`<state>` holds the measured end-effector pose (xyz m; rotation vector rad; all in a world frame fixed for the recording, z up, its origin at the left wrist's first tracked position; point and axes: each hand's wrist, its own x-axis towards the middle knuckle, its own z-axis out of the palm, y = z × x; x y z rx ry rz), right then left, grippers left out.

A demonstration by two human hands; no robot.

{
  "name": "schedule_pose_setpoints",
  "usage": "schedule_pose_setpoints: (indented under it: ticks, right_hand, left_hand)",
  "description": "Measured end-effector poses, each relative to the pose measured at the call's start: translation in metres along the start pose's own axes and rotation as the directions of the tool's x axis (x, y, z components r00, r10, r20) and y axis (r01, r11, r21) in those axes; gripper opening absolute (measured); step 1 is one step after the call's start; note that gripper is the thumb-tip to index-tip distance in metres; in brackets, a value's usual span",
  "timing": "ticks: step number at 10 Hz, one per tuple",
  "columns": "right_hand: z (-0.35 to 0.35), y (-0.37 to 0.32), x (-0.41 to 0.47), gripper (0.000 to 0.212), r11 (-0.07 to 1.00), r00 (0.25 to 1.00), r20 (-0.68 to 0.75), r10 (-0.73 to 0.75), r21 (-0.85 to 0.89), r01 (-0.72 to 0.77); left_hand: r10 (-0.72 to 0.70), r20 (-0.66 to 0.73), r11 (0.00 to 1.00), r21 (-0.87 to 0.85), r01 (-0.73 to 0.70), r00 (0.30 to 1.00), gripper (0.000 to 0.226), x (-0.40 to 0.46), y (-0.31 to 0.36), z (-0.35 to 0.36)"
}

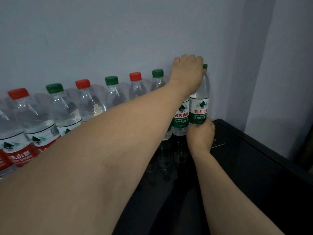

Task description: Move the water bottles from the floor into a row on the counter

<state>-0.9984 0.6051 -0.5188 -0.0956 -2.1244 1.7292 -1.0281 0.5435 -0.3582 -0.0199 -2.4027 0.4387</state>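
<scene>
Grey wall (pixel 118 31) behind, glossy black counter (pixel 254 167) below. Row of bottles (pixel 84 102) stands along the wall. Left hand (pixel 187 72) curls over the end bottle (pixel 199 106) top; right hand (pixel 200 134) grips its base. Advice: seat it flat, touching its neighbour (pixel 180 121), label forward, then release the top first.

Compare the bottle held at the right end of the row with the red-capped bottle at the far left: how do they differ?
The held bottle has a green cap and green label; the far-left red-capped bottle has a red label. The held bottle is gripped by both hands, left hand near the cap, right hand at the base; the far-left red-capped bottle is untouched. The held bottle ends the row beside the wall corner. Both are clear, capped, upright and against the wall.
</scene>
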Motion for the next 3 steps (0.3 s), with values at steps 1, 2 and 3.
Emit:
schedule_pose_setpoints:
  ticks: [1, 2, 3]
  right_hand:
    - [-0.001, -0.002, -0.004, 0.025, 0.998, 0.997, -0.059, -0.057, 0.001, 0.057]
    - [-0.005, -0.008, -0.009, 0.031, 0.993, 0.990, -0.079, -0.117, 0.009, 0.118]
    - [-0.012, -0.016, -0.024, 0.044, 0.986, 0.985, -0.024, -0.168, 0.008, 0.169]
  left_hand:
    - [-0.022, -0.043, 0.999, -0.032, 0.021, 0.999, 0.045, -0.015, -0.013, -0.006]
    - [-0.024, -0.072, 0.998, -0.068, 0.019, 0.997, 0.050, -0.038, -0.026, -0.009]
    - [-0.062, -0.093, 0.987, -0.150, 0.047, 0.994, 0.049, -0.073, -0.041, -0.012]
